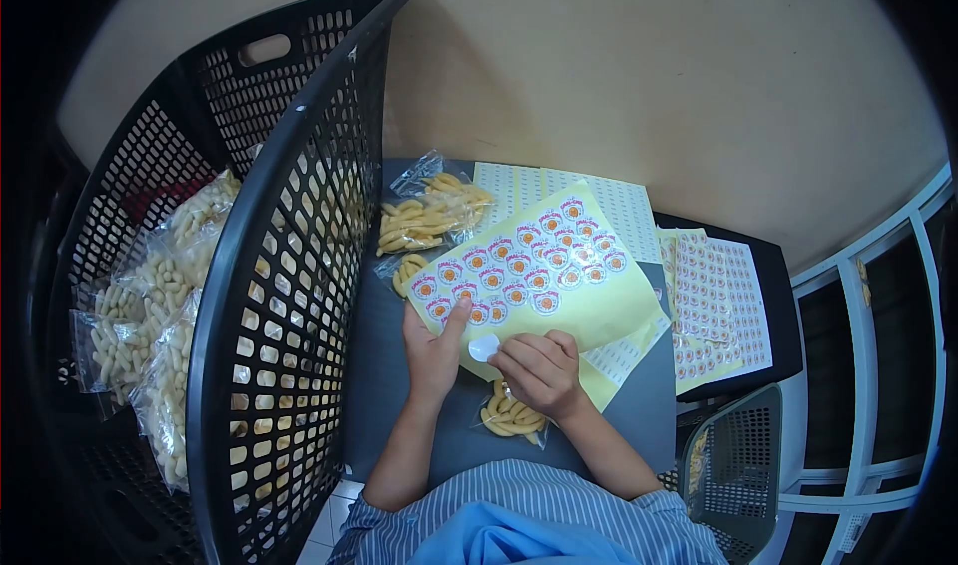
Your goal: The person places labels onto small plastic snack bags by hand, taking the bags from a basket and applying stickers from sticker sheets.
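Observation:
My left hand grips the lower left edge of a yellow-backed sticker sheet, its thumb on top. Rows of round printed labels cover the sheet's upper part; the lower part is bare backing. Between the fingertips of my right hand is a round sticker, its white side facing up. That hand is closed, just over the sheet's lower edge. Below it, close to my body, lies a clear bag of yellow finger-shaped snacks. More bagged snacks lie behind the sheet at the left, one bag partly hidden by it.
A tall black perforated basket with bags of pale snacks stands close at my left. Other sheets lie on the grey table. At the right, a sticker stack rests on a black surface above a dark basket.

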Action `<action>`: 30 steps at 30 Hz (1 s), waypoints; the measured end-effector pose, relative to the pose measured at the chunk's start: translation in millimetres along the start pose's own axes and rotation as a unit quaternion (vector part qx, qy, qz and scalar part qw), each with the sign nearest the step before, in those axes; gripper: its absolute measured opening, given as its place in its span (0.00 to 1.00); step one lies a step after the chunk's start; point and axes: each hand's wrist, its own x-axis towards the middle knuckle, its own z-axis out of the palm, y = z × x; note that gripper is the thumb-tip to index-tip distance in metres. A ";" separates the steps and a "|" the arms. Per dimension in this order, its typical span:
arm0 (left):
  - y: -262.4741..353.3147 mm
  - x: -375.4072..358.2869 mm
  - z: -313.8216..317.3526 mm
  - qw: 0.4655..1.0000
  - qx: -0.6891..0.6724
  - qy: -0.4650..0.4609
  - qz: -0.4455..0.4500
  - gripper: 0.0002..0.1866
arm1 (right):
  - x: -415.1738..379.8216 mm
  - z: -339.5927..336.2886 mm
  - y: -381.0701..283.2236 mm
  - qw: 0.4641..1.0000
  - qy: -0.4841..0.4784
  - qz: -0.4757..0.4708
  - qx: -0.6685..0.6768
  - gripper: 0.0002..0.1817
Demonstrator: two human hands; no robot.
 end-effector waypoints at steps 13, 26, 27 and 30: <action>-2.8 4.4 -5.6 0.999 0.020 0.028 0.018 0.15 | -4.8 -1.7 -2.3 1.000 0.018 -0.010 0.012 0.09; 8.8 9.6 -16.1 0.999 0.027 -0.011 0.046 0.17 | 11.1 -25.4 63.1 0.900 0.173 0.370 0.152 0.39; 9.1 9.2 -17.5 0.998 0.027 -0.012 0.047 0.17 | 13.0 -27.0 67.8 0.832 0.167 0.428 0.310 0.40; 6.6 9.9 -19.3 0.995 0.095 -0.018 0.041 0.20 | 18.9 -29.8 66.7 0.791 0.159 0.465 0.364 0.42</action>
